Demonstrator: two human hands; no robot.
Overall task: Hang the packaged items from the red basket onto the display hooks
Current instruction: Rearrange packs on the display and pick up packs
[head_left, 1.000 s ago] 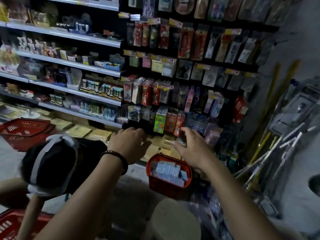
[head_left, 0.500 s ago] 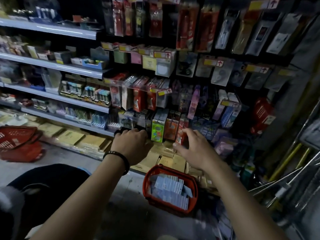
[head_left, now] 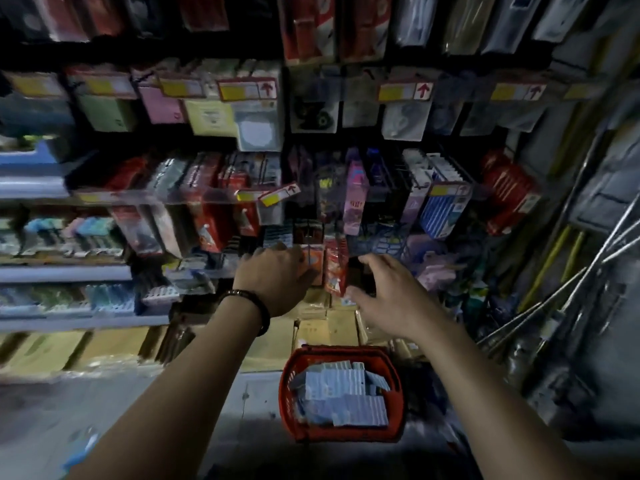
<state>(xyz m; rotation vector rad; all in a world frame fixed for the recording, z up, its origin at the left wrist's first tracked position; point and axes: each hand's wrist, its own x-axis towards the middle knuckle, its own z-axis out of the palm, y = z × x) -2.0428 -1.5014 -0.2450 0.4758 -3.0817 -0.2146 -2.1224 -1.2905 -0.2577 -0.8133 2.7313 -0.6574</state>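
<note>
Now one red basket (head_left: pixel 341 435), left hand (head_left: pixel 273 277) gripping one orange packet (head_left: pixel 313 260), right hand (head_left: pixel 393 297) unclear

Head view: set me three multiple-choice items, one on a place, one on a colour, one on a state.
1. Where does the red basket sit? A on the floor; B on the top shelf; C on a hook.
2. What colour are the packs in it? A green; B light blue; C black.
3. The basket is: A empty; B overturned; C upright, holding packs.
A, it stands on the floor below the shelves; B, pale blue packs fill it; C, its open top faces up.
</note>
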